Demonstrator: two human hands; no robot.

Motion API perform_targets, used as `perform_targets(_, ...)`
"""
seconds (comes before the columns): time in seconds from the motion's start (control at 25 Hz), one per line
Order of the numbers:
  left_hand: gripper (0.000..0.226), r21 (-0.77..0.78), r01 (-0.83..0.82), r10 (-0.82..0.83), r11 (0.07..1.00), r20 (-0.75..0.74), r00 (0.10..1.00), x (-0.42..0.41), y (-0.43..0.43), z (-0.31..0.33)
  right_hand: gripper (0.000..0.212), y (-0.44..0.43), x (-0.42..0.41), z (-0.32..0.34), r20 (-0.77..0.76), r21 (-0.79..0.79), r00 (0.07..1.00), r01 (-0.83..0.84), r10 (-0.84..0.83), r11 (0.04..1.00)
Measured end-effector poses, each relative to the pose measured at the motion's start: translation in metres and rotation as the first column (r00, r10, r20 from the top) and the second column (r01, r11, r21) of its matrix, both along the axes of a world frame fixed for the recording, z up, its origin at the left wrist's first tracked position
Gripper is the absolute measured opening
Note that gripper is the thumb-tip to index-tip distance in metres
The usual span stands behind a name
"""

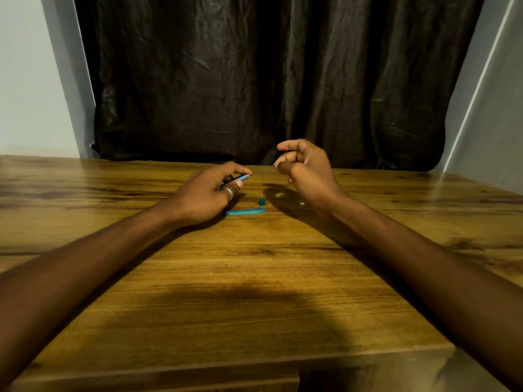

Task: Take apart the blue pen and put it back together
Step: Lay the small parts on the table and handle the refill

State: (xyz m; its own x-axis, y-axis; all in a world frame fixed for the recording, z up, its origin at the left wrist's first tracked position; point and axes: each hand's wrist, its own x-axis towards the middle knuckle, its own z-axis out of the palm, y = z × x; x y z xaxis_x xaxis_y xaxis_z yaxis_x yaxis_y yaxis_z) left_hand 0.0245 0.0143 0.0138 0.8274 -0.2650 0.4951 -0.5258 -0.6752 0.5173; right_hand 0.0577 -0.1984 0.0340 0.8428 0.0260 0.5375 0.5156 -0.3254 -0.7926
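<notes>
My left hand point(208, 190) grips the blue pen barrel point(242, 177) just above the wooden table point(254, 278); the barrel's open end points right. My right hand point(304, 165) is raised to the right of it, fingers pinched on a thin refill whose fine tip point(270, 166) pokes out toward the barrel. A gap separates tip and barrel. On the table between the hands lies the blue pen cap point(245, 212), lengthwise, with a small blue end plug point(262, 202) standing just behind it. A tiny pale part point(302, 204) rests under my right wrist.
A dark curtain point(268, 80) hangs behind the table's far edge, with pale walls on both sides. Both my forearms stretch across the tabletop. The table's front edge runs along the bottom of the view.
</notes>
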Motion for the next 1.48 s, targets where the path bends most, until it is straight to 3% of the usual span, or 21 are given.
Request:
perform_targets(0.64, 0.033, 0.031, 0.008, -0.011, 0.999, 0.073, 0.997, 0.004, -0.001, -0.003, 0.038, 0.017, -0.005, -0.015, 0.051, -0.117, 0.993, -0.103, 0.110, 0.988)
perform_targets(1.24, 0.027, 0.024, -0.028, 0.027, 0.999, 0.033, 0.999, 0.004, -0.001, -0.003, 0.038, 0.002, 0.004, -0.009, 0.128, -0.235, 0.991, 0.071, -0.042, 0.969)
perform_targets(1.36, 0.019, 0.108, -0.073, 0.066, 0.992, 0.067, 0.996, 0.003, -0.002, -0.001, 0.032, -0.001, 0.006, -0.012, 0.138, -0.271, 0.989, 0.082, -0.046, 0.959)
perform_targets(1.48, 0.026, 0.247, -0.101, 0.104, 0.964, 0.003, 0.995, 0.003, 0.000, 0.001, 0.026, 0.000, 0.006, -0.015, 0.182, -0.363, 0.982, 0.112, -0.048, 0.925)
